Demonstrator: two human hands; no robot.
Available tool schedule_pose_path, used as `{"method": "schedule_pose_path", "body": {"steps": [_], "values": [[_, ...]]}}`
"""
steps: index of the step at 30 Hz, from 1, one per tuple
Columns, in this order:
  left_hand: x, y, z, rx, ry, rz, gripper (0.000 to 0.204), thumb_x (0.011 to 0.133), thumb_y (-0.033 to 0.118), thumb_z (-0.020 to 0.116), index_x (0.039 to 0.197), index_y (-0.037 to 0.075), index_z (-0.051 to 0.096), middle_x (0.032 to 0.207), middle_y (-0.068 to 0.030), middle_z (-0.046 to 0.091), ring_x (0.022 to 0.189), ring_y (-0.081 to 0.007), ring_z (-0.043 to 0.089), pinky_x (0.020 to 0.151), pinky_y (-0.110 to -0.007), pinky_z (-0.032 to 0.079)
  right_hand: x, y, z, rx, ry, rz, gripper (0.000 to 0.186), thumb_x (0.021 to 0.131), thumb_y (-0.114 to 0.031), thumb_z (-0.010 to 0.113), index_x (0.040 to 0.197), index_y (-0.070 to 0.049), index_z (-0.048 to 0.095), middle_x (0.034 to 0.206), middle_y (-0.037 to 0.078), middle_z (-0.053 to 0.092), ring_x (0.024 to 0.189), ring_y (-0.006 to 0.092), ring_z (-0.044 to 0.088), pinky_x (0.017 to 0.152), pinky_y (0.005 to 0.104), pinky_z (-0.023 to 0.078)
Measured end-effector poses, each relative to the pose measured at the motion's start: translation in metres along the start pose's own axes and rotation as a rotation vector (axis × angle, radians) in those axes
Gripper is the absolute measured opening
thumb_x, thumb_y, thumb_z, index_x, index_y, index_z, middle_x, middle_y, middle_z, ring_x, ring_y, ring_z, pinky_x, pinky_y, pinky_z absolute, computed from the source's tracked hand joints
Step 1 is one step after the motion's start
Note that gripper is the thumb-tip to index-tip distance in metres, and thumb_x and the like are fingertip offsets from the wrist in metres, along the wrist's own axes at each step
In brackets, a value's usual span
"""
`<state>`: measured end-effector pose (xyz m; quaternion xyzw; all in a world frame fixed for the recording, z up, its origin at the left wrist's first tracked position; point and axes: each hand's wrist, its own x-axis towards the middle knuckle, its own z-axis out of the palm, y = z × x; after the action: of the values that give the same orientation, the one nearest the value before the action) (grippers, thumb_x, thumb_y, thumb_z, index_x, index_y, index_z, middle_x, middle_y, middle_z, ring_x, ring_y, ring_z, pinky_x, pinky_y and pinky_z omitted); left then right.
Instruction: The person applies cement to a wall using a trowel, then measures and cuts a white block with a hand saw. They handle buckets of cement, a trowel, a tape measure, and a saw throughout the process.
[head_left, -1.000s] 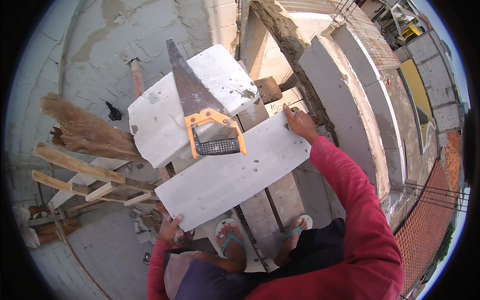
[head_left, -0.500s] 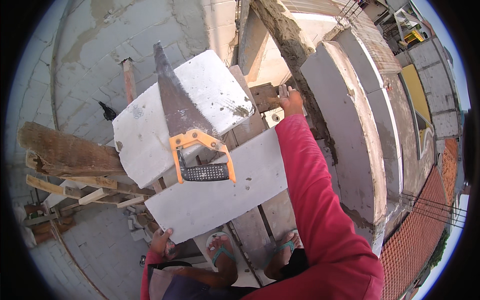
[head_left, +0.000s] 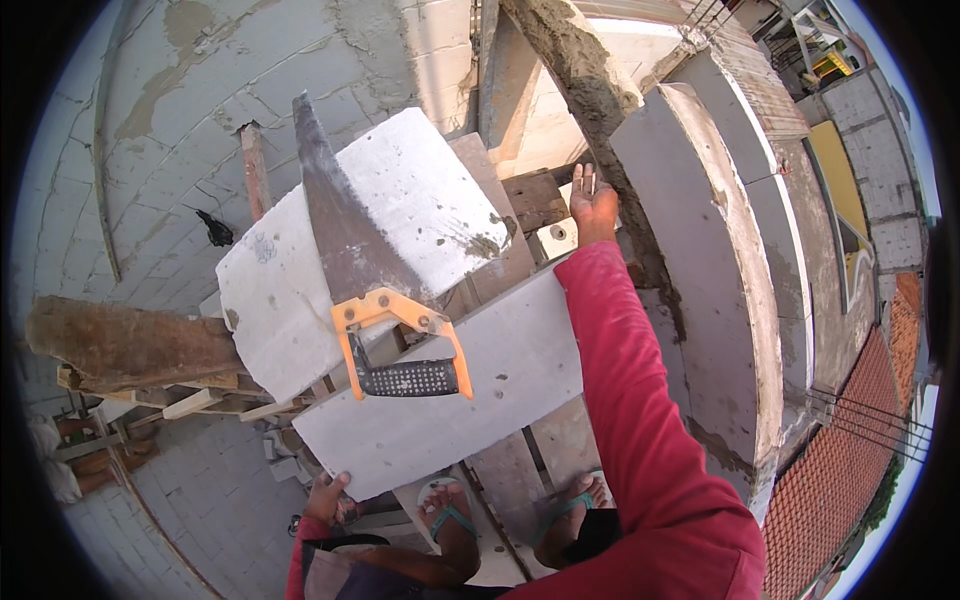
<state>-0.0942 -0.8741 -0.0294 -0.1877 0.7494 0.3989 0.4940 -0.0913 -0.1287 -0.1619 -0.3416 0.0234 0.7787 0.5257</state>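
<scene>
Handsaw [head_left: 370,290] lies across two white blocks; left hand [head_left: 325,497] grips the near block [head_left: 450,400], right hand [head_left: 592,205] open.

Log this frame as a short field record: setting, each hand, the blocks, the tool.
setting: raised plank platform beside a concrete wall
left hand: grips the near corner of the front white block
right hand: stretched forward, fingers open, past that block's far end
rear white block: behind the front one
handsaw: lies across both blocks, orange handle on the front one
</scene>
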Motion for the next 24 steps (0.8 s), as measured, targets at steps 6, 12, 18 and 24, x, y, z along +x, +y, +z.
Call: {"method": "schedule_pose_path", "body": {"steps": [6, 12, 18, 24], "values": [[-0.014, 0.019, -0.002, 0.053, -0.013, -0.045, 0.060, 0.093, 0.035, 0.068, 0.134, -0.006, 0.053, 0.102, -0.0199, 0.070, 0.040, -0.0152, 0.054, 0.035, -0.026, 0.045, -0.011, 0.007, 0.012, 0.051, 0.098, 0.025, 0.044, 0.110, -0.009, 0.029, 0.153, 0.000, 0.028, 0.156, 0.014, 0.037, 0.144, 0.0322, 0.041, 0.114, 0.0520, 0.049], [-0.006, 0.009, -0.006, 0.031, -0.011, 0.014, 0.056, 0.093, 0.033, 0.068, 0.128, -0.009, 0.057, 0.093, -0.0178, 0.071, 0.041, -0.0141, 0.055, 0.031, -0.025, 0.039, -0.009, 0.007, 0.016, 0.027, 0.047, 0.011, 0.044, 0.110, -0.010, 0.029, 0.153, 0.002, 0.028, 0.155, 0.015, 0.040, 0.142, 0.0330, 0.044, 0.113, 0.0518, 0.050], [0.008, -0.011, -0.009, -0.024, -0.042, 0.036, 0.057, 0.092, 0.031, 0.070, 0.132, -0.007, 0.056, 0.104, -0.0182, 0.071, 0.059, -0.0176, 0.064, 0.043, -0.027, 0.047, -0.027, 0.001, 0.011, -0.235, 0.108, 0.122, 0.050, 0.107, -0.007, 0.029, 0.156, 0.003, 0.027, 0.158, 0.022, 0.037, 0.137, 0.0330, 0.052, 0.111, 0.0523, 0.051], [-0.004, 0.002, -0.001, -0.067, -0.101, 0.197, 0.055, 0.092, 0.021, 0.072, 0.136, -0.006, 0.054, 0.123, -0.0138, 0.067, 0.111, -0.0220, 0.064, 0.097, -0.035, 0.050, -0.119, -0.035, 0.001, -1.494, -0.392, -0.001, 0.045, 0.105, -0.037, 0.055, 0.133, -0.002, 0.060, 0.118, 0.020, 0.072, 0.114, 0.0316, 0.068, 0.088, 0.0379, 0.056]]}}
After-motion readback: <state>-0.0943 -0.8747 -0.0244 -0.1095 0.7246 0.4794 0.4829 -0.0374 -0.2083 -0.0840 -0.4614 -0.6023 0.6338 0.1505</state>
